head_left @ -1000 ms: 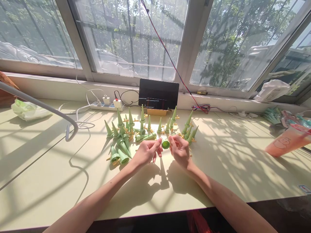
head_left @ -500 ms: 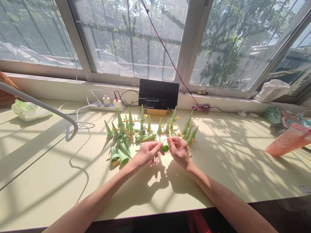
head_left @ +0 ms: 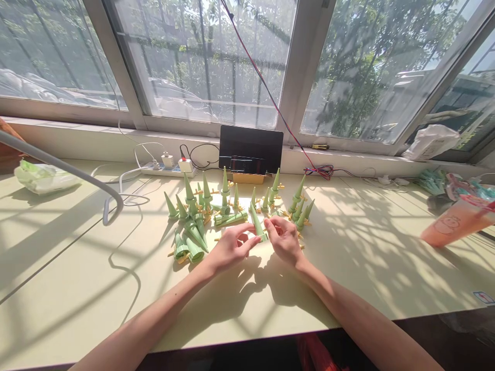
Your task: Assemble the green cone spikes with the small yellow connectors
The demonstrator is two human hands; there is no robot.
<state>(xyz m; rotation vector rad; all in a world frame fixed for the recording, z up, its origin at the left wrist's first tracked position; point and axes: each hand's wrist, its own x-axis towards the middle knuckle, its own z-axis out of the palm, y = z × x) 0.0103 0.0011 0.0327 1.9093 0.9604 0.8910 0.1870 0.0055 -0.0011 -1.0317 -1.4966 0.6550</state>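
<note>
My left hand (head_left: 231, 248) and my right hand (head_left: 284, 239) meet over the table's middle, both pinched on one green plastic cone (head_left: 257, 222). The cone stands tilted, its tip pointing up and away from me. Just beyond my hands stand several upright green cones (head_left: 226, 191) with small yellow pegs at their bases. Left of my left hand lie a few cones on their sides (head_left: 190, 243).
A dark tablet (head_left: 250, 150) leans on a stand at the window sill. A white power strip (head_left: 170, 166) with cables lies to its left. A grey curved tube (head_left: 77, 178) crosses the left side. An orange cup (head_left: 450, 226) lies at the far right.
The cone between my hands has turned from showing its open round base toward me to pointing its tip upward. My hands have shifted slightly and stay together.
</note>
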